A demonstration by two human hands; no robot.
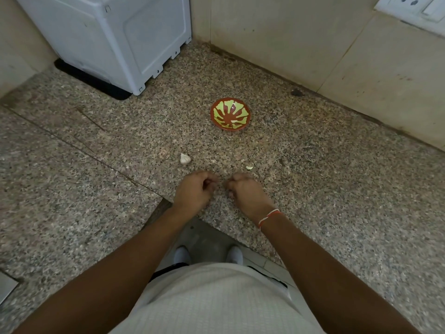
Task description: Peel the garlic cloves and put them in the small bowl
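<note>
Nearest the camera, over the speckled granite counter (313, 189), the left hand (193, 191) and the right hand (248, 194) hovered close together, fingers curled inward. Both were blurred, so I could not tell whether they pinched a clove or skin between them, though peeling seemed the step in hand. Just beyond the right hand lay a small pale garlic fragment (249, 167), and just beyond the left hand sat a white papery garlic bulb (185, 159), neither touched. Farther off stood the small red-and-green patterned bowl (216, 116), well apart from both hands, holding one pale peeled garlic clove (234, 121). The next move probably called for stripping the skin clean, then reaching forward to the bowl.
</note>
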